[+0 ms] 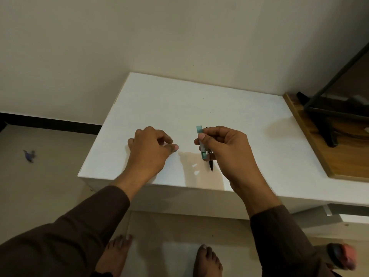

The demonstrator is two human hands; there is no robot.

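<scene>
My right hand (225,150) grips a slim teal and clear case (200,134) upright between thumb and fingers, above the white table (179,102). A black pen (211,166) pokes out below the same hand, tip pointing down toward the tabletop. My left hand (149,148) hovers to the left with fingers curled; thumb and forefinger pinch something small and dark that I cannot make out. The two hands are about a hand's width apart.
A wooden board (319,148) carrying a black stand (329,124) lies at the table's right edge. The wall is close behind the table. My bare feet (207,260) stand on the floor in front. A small blue object (29,155) lies on the floor at left.
</scene>
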